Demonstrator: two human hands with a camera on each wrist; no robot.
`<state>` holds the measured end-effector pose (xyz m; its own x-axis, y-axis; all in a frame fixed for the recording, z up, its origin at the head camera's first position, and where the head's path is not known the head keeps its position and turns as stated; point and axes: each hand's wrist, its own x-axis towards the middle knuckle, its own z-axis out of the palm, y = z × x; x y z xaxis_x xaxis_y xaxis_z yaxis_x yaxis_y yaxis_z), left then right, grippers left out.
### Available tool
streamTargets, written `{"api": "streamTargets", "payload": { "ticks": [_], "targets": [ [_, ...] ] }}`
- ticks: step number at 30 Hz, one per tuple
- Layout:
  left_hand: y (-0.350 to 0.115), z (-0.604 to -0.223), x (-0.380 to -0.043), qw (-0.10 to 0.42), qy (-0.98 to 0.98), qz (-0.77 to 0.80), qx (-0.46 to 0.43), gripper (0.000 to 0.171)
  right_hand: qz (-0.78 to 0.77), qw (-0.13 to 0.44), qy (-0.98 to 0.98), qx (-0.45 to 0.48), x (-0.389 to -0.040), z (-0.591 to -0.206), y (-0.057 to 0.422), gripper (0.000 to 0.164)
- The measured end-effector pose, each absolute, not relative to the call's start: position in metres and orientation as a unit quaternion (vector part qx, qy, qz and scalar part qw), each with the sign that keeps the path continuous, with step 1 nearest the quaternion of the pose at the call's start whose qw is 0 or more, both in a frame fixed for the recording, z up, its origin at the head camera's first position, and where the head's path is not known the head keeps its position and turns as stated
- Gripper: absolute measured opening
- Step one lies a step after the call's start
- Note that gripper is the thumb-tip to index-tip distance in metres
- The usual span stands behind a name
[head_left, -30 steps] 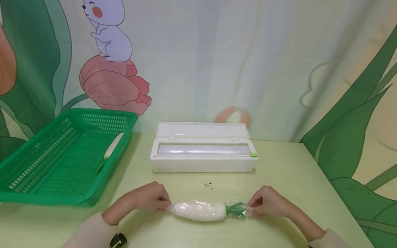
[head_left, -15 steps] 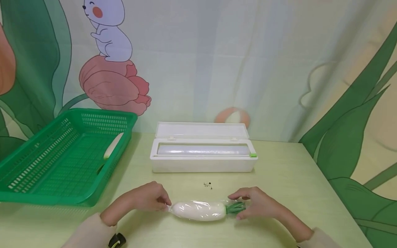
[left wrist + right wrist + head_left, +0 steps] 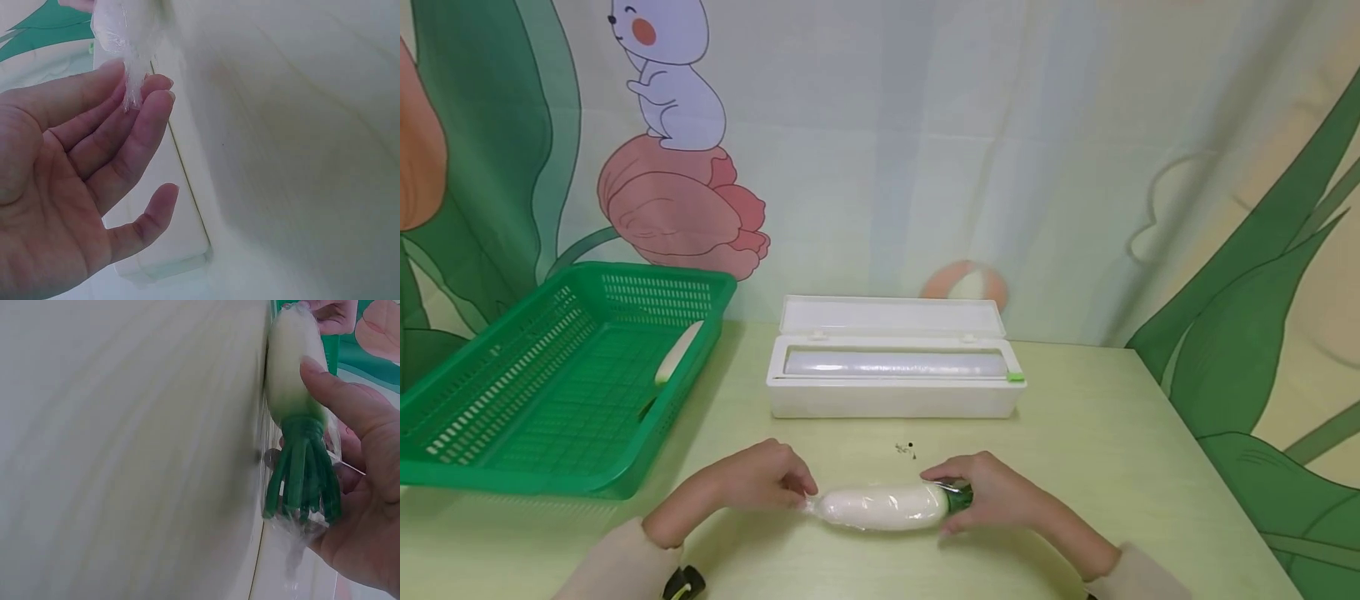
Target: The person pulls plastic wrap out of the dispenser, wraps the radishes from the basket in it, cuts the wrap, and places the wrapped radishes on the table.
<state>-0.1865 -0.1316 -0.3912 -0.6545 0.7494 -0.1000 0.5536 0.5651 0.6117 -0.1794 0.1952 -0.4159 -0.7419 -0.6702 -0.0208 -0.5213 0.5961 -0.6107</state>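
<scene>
A white radish [image 3: 883, 507] with cut green stalks [image 3: 303, 469] lies sideways at the front of the table, wrapped in shiny cling film. My left hand [image 3: 763, 479] pinches the twisted film end [image 3: 132, 90] at the radish's tip between thumb and fingers. At the stalk end my right hand [image 3: 1000, 493] grips the radish, its thumb [image 3: 325, 381] along the white flesh near the green collar and its fingers passing behind the stalks. Loose film [image 3: 294, 550] trails past the stalk ends, under the palm.
Behind the radish stands a white cling film box [image 3: 895, 400], lid raised, with a film roll [image 3: 895, 364] inside. To the left, a green plastic basket [image 3: 617, 482] holds another white radish [image 3: 679, 353]. Small dark crumbs [image 3: 906, 450] dot the table [image 3: 1090, 433].
My right hand has let go of the film end beyond the stalks, opened, and moved left to grip the radish around its stalk end. The left hand keeps its pinch.
</scene>
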Motion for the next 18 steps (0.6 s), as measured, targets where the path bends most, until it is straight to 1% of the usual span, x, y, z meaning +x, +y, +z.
{"api": "streamTargets", "payload": {
  "ticks": [2,6,12,18],
  "targets": [
    [-0.1314,-0.3912,-0.1860,0.180,0.866,0.280,0.374,0.012,-0.300,0.127,0.883,-0.338,-0.1791,-0.4141,0.1922,0.060],
    [-0.1310,-0.3919,-0.1856,0.181,0.866,0.281,0.372,0.013,-0.314,0.131,0.874,-0.348,-0.1789,-0.4110,0.1891,0.053],
    [-0.1305,-0.3930,-0.1868,0.151,0.865,0.266,0.397,0.014,-0.312,0.124,0.875,-0.349,-0.1782,-0.4098,0.1883,0.049],
    [-0.1290,-0.3946,-0.1871,0.142,0.867,0.274,0.391,0.014,-0.320,0.108,0.873,-0.352,-0.1785,-0.4133,0.1919,0.045]
  ]
}}
